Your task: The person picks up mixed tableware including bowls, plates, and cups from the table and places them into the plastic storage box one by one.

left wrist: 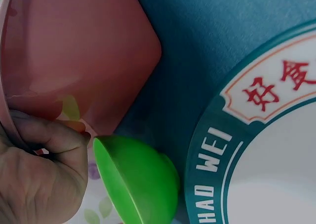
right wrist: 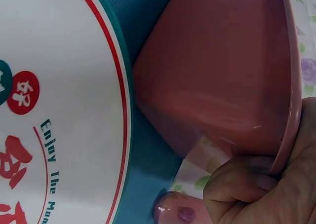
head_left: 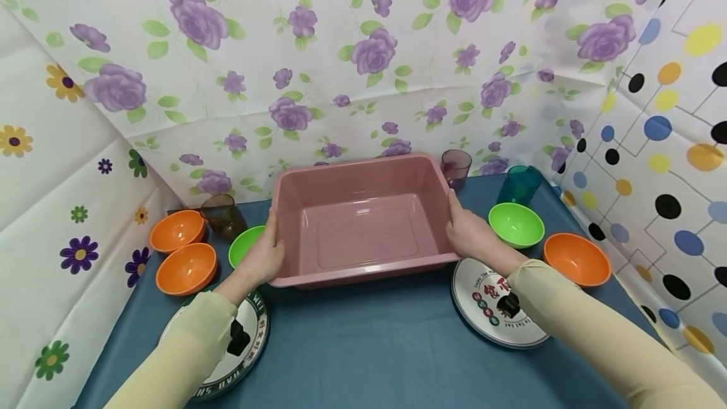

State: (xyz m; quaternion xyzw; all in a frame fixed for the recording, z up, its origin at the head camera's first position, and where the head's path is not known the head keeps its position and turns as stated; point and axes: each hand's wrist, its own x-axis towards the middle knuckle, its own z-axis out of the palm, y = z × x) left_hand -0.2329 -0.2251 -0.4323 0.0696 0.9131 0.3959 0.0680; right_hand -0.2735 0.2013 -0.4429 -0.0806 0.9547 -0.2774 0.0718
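Step in hand, my read: positioning the rectangular pink plastic basin [head_left: 366, 269] two-handed. Can't tell from here whether its base touches the blue tablecloth [head_left: 363, 346]. Next move probably calls for both hands shifting together, level; likely risk is one end dipping or clipping crockery. Clock calls are from basin centre, 12 = floral backdrop [head_left: 284, 49].

Left to right:
- Rear orange bowl [head_left: 177, 231] at 9, front orange bowl [head_left: 186, 269] between 8 and 9, side by side.
- Green-rimmed plate [head_left: 258, 336] at 8, partly under the left sleeve [head_left: 190, 339].
- Brown tumbler [head_left: 224, 216] at 9, just beside the orange bowls.
- Left green bowl [head_left: 243, 246] at 9, partly hidden by the left hand.
- Left hand [head_left: 261, 257], just below 9: clamped on the basin's short-side rim, fingers curled under the lip. Basin lies at its 3.
- Purple tumbler [head_left: 456, 169] at 2, near the far corner.
- Right hand [head_left: 471, 231] at 3: clamped on the opposite rim, fingers tucked under likewise. Basin lies at its 9.
- Red-lettered plate [head_left: 485, 324] at 4, near the front corner.
- Right green bowl [head_left: 515, 225] at 3; teal tumbler [head_left: 519, 185] between 2 and 3, just behind it.
- Right orange bowl [head_left: 577, 259], slightly past 3.
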